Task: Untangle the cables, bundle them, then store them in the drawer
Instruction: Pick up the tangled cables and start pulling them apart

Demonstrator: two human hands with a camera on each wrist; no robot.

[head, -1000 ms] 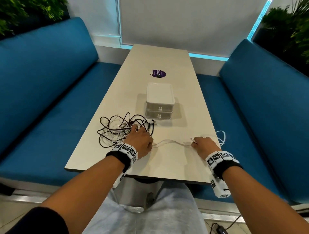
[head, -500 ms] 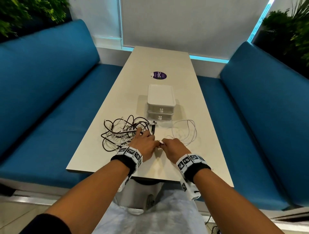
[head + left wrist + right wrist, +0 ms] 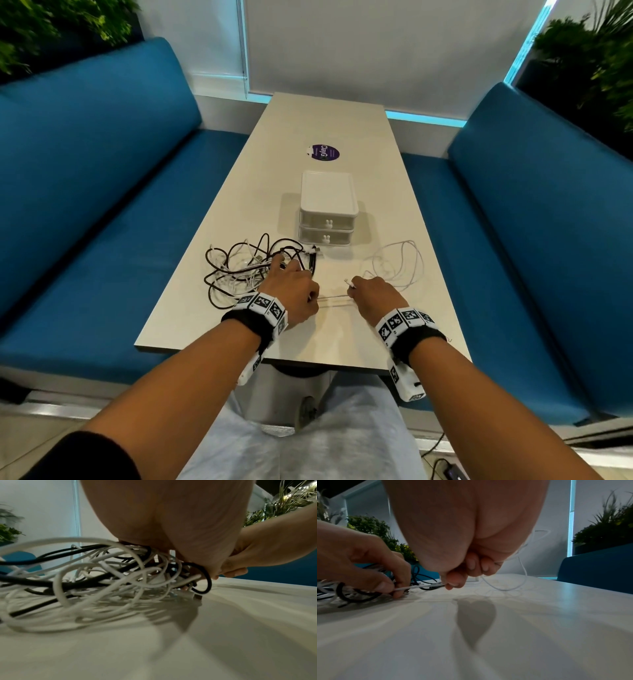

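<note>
A tangle of black and white cables (image 3: 239,270) (image 3: 106,574) lies on the table (image 3: 342,346) at the left. My left hand (image 3: 294,286) (image 3: 359,563) rests on its right edge, fingers reaching into it, thumb and forefinger pinching a white cable (image 3: 334,297) (image 3: 419,586). My right hand (image 3: 373,296) (image 3: 462,572) grips the same cable a short way to the right, its plug end (image 3: 347,282) sticking out. Loose loops of this cable (image 3: 399,263) lie behind the right hand. The white two-drawer unit (image 3: 328,205) stands further back, both drawers closed.
A purple round sticker (image 3: 323,151) sits on the table beyond the drawer unit. Blue benches (image 3: 102,205) run along both sides, with plants (image 3: 51,27) behind their backs. The table's near edge is just under my wrists.
The right hand, far right with the cable stretched, came in beside the left hand and has now drawn a short way right again. White loops have gathered behind it. The left hand stayed put.
</note>
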